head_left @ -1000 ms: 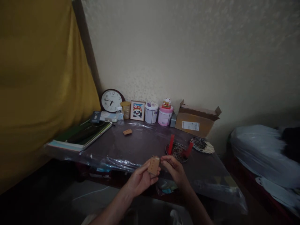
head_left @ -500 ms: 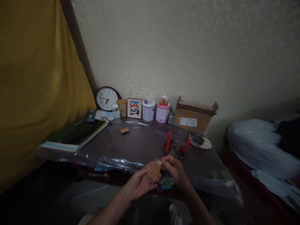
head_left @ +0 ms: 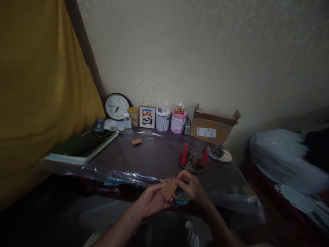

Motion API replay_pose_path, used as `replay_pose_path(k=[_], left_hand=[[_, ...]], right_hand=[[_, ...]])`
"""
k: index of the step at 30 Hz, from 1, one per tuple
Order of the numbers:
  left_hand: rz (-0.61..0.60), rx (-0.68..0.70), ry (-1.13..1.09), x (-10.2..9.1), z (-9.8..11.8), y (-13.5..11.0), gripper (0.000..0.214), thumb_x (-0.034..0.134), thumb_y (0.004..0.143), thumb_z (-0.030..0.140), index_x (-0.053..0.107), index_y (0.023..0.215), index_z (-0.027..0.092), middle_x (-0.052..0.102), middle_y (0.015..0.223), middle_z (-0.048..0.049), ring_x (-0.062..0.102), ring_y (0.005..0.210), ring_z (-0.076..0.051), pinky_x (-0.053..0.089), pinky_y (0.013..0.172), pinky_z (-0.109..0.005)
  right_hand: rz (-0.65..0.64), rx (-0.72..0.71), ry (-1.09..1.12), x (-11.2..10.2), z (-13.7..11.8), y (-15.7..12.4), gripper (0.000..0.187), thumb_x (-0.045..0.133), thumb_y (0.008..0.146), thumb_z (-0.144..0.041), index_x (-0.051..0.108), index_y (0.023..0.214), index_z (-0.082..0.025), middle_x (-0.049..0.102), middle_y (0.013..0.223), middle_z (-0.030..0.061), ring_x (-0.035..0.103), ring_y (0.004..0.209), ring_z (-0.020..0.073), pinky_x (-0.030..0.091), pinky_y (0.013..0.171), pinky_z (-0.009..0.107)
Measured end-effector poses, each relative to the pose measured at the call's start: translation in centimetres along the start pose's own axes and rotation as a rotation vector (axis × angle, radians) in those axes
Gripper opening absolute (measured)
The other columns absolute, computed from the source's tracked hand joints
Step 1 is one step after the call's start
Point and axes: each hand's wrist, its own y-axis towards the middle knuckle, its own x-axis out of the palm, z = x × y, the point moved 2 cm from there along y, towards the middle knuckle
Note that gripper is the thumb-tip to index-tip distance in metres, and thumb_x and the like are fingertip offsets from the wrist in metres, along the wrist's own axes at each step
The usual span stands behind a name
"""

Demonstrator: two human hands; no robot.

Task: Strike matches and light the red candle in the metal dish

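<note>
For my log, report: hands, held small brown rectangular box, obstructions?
Left hand holding box; right hand touching its upper end. Two slim red candles beyond; nothing visibly blocking.

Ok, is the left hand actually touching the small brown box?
Touching. The head view shows the left hand holding the small brown box, with its thumb against one edge and fingers around the underside.

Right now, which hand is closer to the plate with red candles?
Right. The right hand is just in front of that plate; the left hand, holding the small box, is farther away, in front and leftward.
</note>
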Motion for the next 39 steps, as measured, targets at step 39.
replay_pose_path(k=[39], left_hand=[[-0.035, -0.060, 0.040, -0.81, 0.24, 0.12, 0.030, 0.048, 0.081, 0.029, 0.058, 0.105, 0.012, 0.067, 0.080, -0.0105, 0.061, 0.067, -0.017, 0.038, 0.061, -0.027]], right_hand=[[-0.162, -0.322, -0.318, -0.13, -0.12, -0.31, 0.019, 0.045, 0.089, -0.026, 0.061, 0.081, -0.021, 0.059, 0.080, 0.0034, 0.057, 0.075, 0.0158, 0.044, 0.069, 0.027]])
